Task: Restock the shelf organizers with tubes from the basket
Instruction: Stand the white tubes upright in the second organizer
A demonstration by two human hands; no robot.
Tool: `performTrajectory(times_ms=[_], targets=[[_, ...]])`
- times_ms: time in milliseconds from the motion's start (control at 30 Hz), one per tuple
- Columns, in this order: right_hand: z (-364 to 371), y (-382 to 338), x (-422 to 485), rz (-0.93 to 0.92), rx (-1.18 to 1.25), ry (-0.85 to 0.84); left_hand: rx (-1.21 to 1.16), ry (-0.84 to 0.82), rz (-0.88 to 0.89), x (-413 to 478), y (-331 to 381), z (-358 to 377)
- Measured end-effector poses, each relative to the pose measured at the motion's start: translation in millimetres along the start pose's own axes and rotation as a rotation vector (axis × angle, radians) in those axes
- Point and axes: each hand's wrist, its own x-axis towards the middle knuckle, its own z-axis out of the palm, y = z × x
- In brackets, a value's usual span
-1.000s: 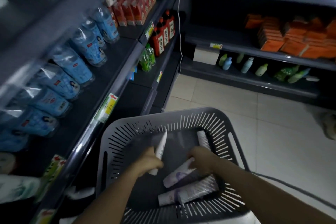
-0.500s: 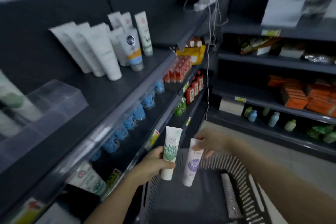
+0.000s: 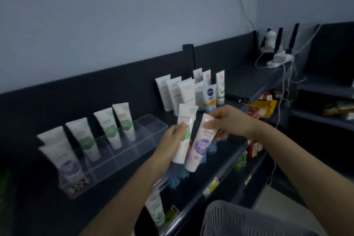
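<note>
Head view, dim light.

Shelf point(image 3: 38, 207): dark, runs from 7 o'clock up toward 2 o'clock.

Organizer point(image 3: 151, 136): clear plastic, split into compartments, stands on the shelf at 9 o'clock from the hands. A stocked purple tube point(image 3: 66, 163) stands cap-down at its left end, with a paler tube just behind it. To the right, three stocked green tubes point(image 3: 108, 128) stand cap-down in a row, leaning back.

Left hand point(image 3: 172, 138): raised in front of the organizer's right end. Fingers wrap the back of a green tube point(image 3: 186, 116) and the thumb presses its front – a firm hold at mid-body. The tube is cap-down, its top tipped slightly toward 1 o'clock.

Purple tube point(image 3: 200, 145): just beside the green one at its 3 o'clock, cap-down, same tilt. Cannot tell whether the two touch.

Right hand point(image 3: 228, 120): pinches the purple tube at its flat top end, thumb and fingers curled over it.

White tubes point(image 3: 180, 92): a standing group on the shelf at 12 o'clock from the hands, behind them.

Basket point(image 3: 229, 214): grey and slotted, only its rim in view at 5 o'clock – contents not visible.

Power strip point(image 3: 277, 59): at 2 o'clock on the far shelf end, cables hanging from it.
</note>
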Motion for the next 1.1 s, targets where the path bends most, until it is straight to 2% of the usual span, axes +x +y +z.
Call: performTrajectory(times_ms=[200, 400, 500, 633, 800, 1100], targets=[[22.7, -37.7, 39.9, -0.071, 0.027, 0.064, 0.206, 0.199, 0.220, 31.0, 61.2, -50.2], [36.2, -62.3, 76.9, -0.171, 0.047, 0.268, 0.600, 0.322, 0.339, 78.1, 101.0, -85.2], [40.2, -61.1, 96.0, -0.173, 0.031, 0.330, 0.827, 0.300, 0.307, 104.8, 97.9, -96.5], [44.3, -50.4, 112.8, -0.157, 0.051, 0.315, 1.119, 0.275, 0.137, 129.2, 84.9, -106.3], [42.3, -39.2, 116.0, -0.161, 0.046, 0.293, 1.198, 0.208, 0.021, 145.3, 76.6, -118.0], [43.2, -38.8, 119.7, -0.173, 0.051, 0.282, 1.424, 0.147, 0.044, 149.5, 69.6, -117.7]])
